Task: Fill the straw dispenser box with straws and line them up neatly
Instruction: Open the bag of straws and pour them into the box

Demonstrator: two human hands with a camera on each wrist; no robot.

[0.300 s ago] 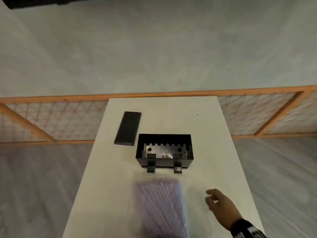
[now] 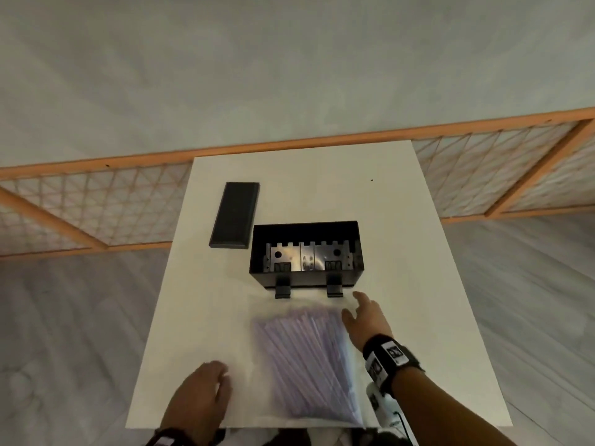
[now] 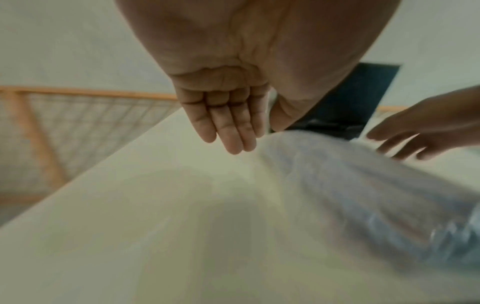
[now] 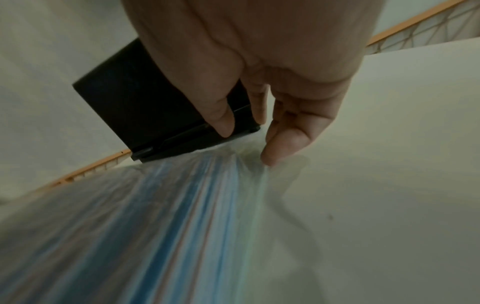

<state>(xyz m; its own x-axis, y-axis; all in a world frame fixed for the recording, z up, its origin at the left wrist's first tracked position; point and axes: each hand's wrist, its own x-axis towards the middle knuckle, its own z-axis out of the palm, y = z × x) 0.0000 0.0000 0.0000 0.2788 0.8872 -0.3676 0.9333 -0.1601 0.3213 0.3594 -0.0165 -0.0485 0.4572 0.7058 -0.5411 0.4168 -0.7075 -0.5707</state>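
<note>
An open black straw dispenser box (image 2: 306, 230) stands mid-table, with metal parts showing inside it and no straws. Its black lid (image 2: 235, 220) lies flat to the left. A clear plastic bag of purple straws (image 2: 306, 358) lies just in front of the box, reaching the near table edge. My right hand (image 2: 360, 313) stretches over the bag's far right corner. In the right wrist view its fingertips (image 4: 270, 160) touch the plastic there, and the thumb stays apart from them. My left hand (image 2: 209, 381) hovers palm down beside the bag's left side, with its fingers (image 3: 233, 133) straight and holding nothing.
The white table (image 2: 402, 252) is narrow, with free surface behind the box and to the right. An orange-framed lattice screen (image 2: 96, 204) stands behind it on the grey floor.
My right hand has moved forward and left, from beside the bag to its far right corner. My left hand has come into view at the bag's left.
</note>
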